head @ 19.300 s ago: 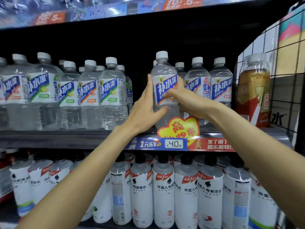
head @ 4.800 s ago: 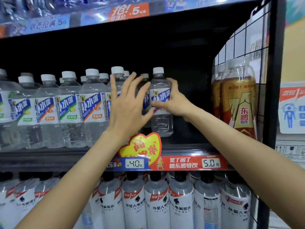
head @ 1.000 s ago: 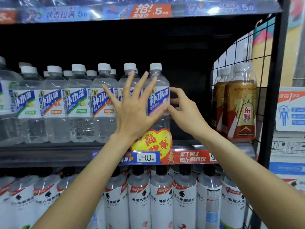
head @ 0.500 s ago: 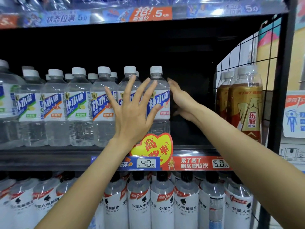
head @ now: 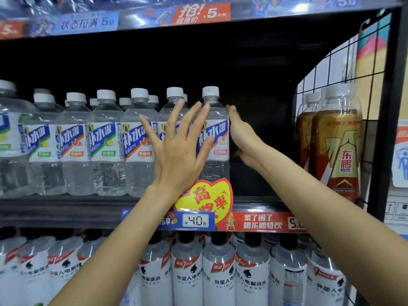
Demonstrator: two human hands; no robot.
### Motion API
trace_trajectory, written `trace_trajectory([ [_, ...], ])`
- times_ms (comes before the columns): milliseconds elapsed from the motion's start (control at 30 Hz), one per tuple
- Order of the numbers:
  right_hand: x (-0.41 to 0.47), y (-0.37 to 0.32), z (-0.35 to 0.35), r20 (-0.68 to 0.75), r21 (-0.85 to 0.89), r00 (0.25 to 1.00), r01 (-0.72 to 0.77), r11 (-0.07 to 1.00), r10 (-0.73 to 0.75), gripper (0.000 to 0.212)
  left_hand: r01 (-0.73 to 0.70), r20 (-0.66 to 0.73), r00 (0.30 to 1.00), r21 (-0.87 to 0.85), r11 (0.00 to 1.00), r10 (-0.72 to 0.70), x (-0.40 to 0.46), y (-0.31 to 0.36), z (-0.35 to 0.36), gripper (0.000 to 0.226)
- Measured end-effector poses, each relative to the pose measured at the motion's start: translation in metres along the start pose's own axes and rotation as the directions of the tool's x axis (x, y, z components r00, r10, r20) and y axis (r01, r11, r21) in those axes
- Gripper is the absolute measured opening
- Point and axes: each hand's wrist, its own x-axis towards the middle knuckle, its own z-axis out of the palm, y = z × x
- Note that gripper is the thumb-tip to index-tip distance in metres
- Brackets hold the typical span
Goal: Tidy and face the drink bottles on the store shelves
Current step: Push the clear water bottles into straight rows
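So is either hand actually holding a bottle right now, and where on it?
Neither grips one. The left hand lies flat with spread fingers on the end bottle label; the right hand lies flat against its right side.

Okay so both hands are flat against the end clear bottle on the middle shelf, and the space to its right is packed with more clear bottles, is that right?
Not quite. The head view shows both the left hand and right hand open against the end clear bottle, but the space to its right is a dark empty gap, with gold bottles beyond it.

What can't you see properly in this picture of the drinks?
Head view:
- Second-from-right clear bottle: label hidden by the left hand.
- Right hand: its fingers go out of sight behind the end bottle.
- Red price tag: number covered by the right forearm.
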Motion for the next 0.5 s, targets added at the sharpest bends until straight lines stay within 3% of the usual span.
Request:
trace_trajectory([
  [167,-0.003,-0.004,-0.003,0.079,-0.042,0.973,0.219,0.975,-0.215,0.056,0.0,-0.117,0.993,-0.074,0.997,-0.009,-0.006,-0.016,-0.008,0.043],
  [267,-0.002,-0.004,0.006,0.098,-0.001,0.968,0.23,0.973,-0.229,0.055,0.012,-0.086,0.996,0.015,1.0,-0.01,-0.011,-0.035,-0.011,0.042],
  [400,-0.002,-0.008,0.017,-0.012,0.151,0.98,0.199,0.968,-0.199,0.041,0.005,-0.013,1.0,0.069,0.998,-0.004,-0.014,-0.045,-0.009,0.046],
  [500,-0.002,-0.013,0.02,-0.052,0.174,0.983,0.18,0.968,-0.174,0.039,0.006,-0.009,1.0,0.095,0.995,-0.005,-0.014,-0.046,-0.007,0.047],
])
